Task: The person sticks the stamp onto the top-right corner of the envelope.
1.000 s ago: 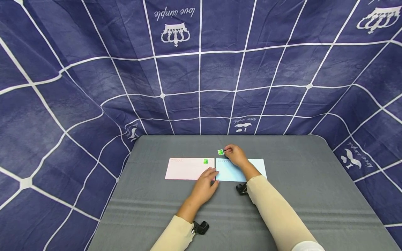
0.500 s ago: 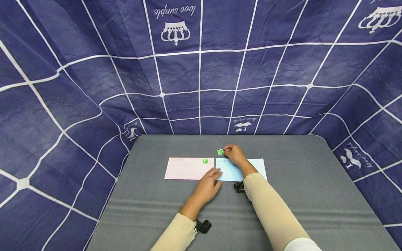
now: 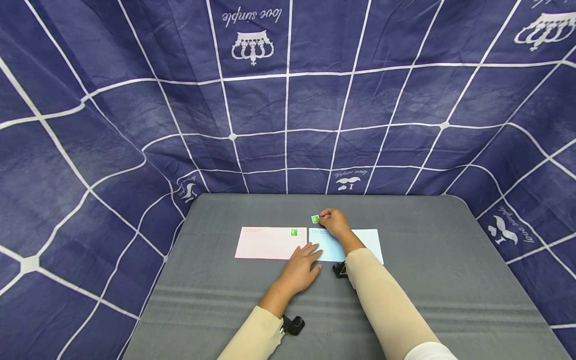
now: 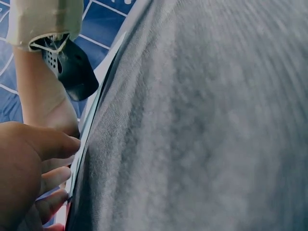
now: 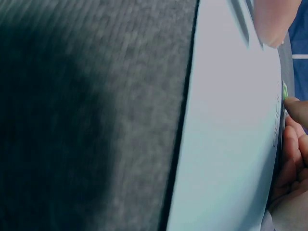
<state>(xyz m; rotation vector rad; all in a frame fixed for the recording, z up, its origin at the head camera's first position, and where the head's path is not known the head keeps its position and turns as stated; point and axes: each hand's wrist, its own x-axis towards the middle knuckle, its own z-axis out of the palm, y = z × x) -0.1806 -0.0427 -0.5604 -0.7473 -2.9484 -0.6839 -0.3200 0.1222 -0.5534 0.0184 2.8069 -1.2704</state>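
Stamp (image 3: 315, 219), small, green w/ white border, is at fingertips of R hand (image 3: 334, 222), just past far edge of both envs. & about in line w/ the gap btwn them. R hand pinches it by its right edge w/ thumb & index; can't tell if it touches table (image 3: 216, 295) or is held slightly off it. R wrist view shows only a sliver of it next to a fingertip.

L hand (image 3: 300, 270) grasps nothing: fingers extended & spread, tips over right end of pink env. (image 3: 265, 243) & near-left corner of blue env. (image 3: 366, 242). Both envs. lie flat side by side, narrow gap btwn, pink on L, blue on R. R wrist & forearm cross above blue env., hiding part of it. Each env. has row of small printed boxes nr far-left corner. 2nd stamp (image 3: 294, 232), also green, is on pink env. nr far-right corner.

Black L wrist cam (image 3: 294, 325) & black R wrist cam (image 3: 339, 270) stick out at ends of beige sleeves (image 3: 387, 305). Gray table; navy cloth (image 3: 315, 100) w/ white grid lines & upside-down prints behind & at both sides.
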